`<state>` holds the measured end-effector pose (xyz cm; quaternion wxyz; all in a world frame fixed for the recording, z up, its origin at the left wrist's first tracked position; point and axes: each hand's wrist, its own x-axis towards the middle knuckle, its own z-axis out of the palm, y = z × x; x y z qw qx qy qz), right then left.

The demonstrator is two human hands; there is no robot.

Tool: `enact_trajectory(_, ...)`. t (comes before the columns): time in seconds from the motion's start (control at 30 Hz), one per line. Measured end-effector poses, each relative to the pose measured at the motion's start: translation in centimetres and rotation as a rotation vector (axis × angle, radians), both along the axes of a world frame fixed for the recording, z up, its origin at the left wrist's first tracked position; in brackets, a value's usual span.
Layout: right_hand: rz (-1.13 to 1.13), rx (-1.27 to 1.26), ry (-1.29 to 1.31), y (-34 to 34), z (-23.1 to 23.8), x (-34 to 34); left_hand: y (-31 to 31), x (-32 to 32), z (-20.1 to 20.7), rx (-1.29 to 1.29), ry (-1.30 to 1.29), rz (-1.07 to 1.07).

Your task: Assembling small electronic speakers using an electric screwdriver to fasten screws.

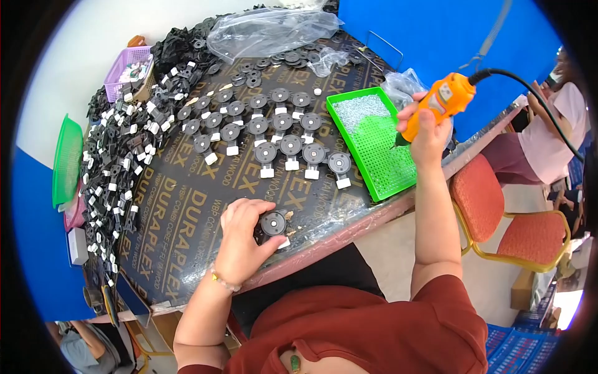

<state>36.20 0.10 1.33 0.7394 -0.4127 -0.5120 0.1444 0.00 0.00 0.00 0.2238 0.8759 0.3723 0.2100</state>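
Note:
My left hand [240, 230] lies on the table near its front edge. Its thumb and fingers curve around a round black plastic part [273, 223] with a white tab, which rests on the tabletop. My right hand [431, 136] is closed around an orange electric screwdriver [443, 100], raised over the right side of a green tray [389, 171]. The screwdriver's dark tip points down and left, and a black cable leaves its upper end. Small silvery screws [361, 111] are heaped in the tray's far part. Several similar round black parts [290, 144] stand in rows beyond my left hand.
A large pile of black parts with white tabs [118, 162] covers the table's left side. Behind are a purple basket [111, 84] and clear plastic bags [271, 31]. A green basket [67, 162] stands at far left. Red chairs [478, 196] and another person [548, 124] are at right.

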Motion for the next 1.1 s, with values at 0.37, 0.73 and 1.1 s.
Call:
enact_trajectory(0.37, 0.539, -0.028, 0.158, -2.3, 3.7, -13.7, 0.0, -0.5, -1.7, 0.048, -0.099, 0.061)
enact_trajectory(0.73, 0.754, -0.207, 0.216, -0.4, 1.8, -19.5, -0.2, -0.6, -1.9, 0.069, -0.119, 0.059)
enact_trajectory(1.1, 0.802, -0.173, 0.281, -0.4, 0.5, -20.2, -0.2, -0.3, -2.5, 0.129, -0.147, 0.067)
